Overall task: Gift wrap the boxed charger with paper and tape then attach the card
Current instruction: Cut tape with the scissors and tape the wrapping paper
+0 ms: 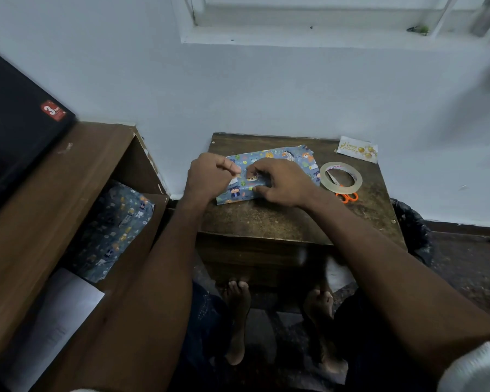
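Wrapped box (255,176) is sitting mid-table (266,219), directly under both hands. Right hand (280,182) is pressing down on top of it, thumb at the near edge, fingers bent. Left hand (210,174) is curling at the box's left end, pinching something small, can't tell what. Tape roll (341,177) is lying just right of the box, over orange scissors (347,196). Card (357,149) is sitting at the far right corner.
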### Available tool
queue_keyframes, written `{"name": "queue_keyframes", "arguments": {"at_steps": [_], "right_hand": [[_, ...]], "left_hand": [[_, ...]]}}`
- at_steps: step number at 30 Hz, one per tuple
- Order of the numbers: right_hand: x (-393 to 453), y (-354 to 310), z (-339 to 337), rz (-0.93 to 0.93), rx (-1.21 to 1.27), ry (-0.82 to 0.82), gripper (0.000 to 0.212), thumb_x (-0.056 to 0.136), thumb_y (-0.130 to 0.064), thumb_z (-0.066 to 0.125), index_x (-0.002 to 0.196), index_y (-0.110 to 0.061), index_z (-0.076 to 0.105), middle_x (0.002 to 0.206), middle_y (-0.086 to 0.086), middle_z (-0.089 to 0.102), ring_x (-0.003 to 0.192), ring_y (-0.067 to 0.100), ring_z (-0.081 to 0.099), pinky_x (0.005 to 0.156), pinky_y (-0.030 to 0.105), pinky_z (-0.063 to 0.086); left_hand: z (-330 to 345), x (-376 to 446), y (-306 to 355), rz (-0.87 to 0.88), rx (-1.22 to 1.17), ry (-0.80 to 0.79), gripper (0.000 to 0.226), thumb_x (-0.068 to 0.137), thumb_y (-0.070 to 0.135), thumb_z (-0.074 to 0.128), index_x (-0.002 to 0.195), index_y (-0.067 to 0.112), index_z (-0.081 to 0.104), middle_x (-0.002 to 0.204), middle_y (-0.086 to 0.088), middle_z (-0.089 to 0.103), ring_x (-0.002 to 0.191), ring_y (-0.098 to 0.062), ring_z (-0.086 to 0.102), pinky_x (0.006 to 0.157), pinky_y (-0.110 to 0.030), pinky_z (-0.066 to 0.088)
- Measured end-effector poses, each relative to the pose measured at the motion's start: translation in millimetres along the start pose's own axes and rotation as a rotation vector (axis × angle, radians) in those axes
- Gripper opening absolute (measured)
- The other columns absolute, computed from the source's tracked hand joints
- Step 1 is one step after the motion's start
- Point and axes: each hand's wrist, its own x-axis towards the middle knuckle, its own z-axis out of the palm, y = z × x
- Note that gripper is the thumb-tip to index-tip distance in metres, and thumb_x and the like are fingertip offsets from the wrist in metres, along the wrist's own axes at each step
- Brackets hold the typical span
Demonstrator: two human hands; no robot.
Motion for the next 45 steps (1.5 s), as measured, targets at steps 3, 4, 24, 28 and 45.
{"name": "queue_keyframes", "arguments": {"at_steps": [3, 4, 24, 28, 45], "right_hand": [[-0.4, -0.9, -0.4, -0.008, -0.015, -0.003, 0.035, 0.090, -0.030, 0.074, 0.124, -0.025, 0.066, 0.123, -0.005, 0.068, 0.101, 0.007, 0.049, 0.085, 0.029, 0.039], [-0.3, -1.7, -0.2, -0.008, -0.018, -0.006, 0.034, 0.090, -0.031, 0.074, 0.123, -0.026, 0.066, 0.120, -0.005, 0.068, 0.100, 0.008, 0.051, 0.085, 0.031, 0.042], [-6.8, -6.4, -7.5, -0.083, -0.096, -0.120, 0.050, 0.094, -0.024, 0.069, 0.143, -0.035, 0.062, 0.158, -0.002, 0.051, 0.142, 0.022, 0.050, 0.115, 0.044, 0.038], [-6.3, -7.5, -6.8, -0.096, -0.104, -0.130, 0.051, 0.093, -0.022, 0.068, 0.143, -0.034, 0.063, 0.158, 0.000, 0.050, 0.141, 0.020, 0.049, 0.114, 0.042, 0.039], [-7.4, -11.4, -3.2, -0.094, -0.208, -0.192, 0.069, 0.088, -0.019, 0.065, 0.155, -0.024, 0.050, 0.153, 0.010, 0.049, 0.137, 0.026, 0.050, 0.109, 0.039, 0.042]], "left_hand": [[-1.4, 1.0, -0.3, -0.025, -0.010, -0.011, 0.021, 0.091, 0.006, 0.075, 0.089, 0.025, 0.085, 0.089, 0.011, 0.076, 0.102, -0.011, 0.072, 0.095, -0.032, 0.058], [-1.7, 0.8, 0.0, -0.025, -0.007, -0.014, 0.019, 0.092, 0.006, 0.075, 0.091, 0.023, 0.085, 0.091, 0.009, 0.077, 0.102, -0.011, 0.071, 0.094, -0.033, 0.059], [6.9, 7.5, -7.1, 0.020, 0.067, 0.018, 0.016, 0.094, 0.009, 0.075, 0.096, 0.021, 0.086, 0.101, 0.005, 0.081, 0.098, -0.007, 0.068, 0.085, -0.024, 0.053], [7.6, 6.4, -8.4, 0.049, 0.096, 0.022, 0.024, 0.093, 0.004, 0.068, 0.096, 0.021, 0.086, 0.094, 0.010, 0.076, 0.096, -0.008, 0.067, 0.076, -0.017, 0.048], [-8.6, 1.1, -22.6, 0.264, 0.212, -0.056, 0.058, 0.072, 0.011, 0.043, 0.111, 0.026, 0.084, 0.104, 0.000, 0.075, 0.097, -0.020, 0.067, 0.087, -0.037, 0.057]]}}
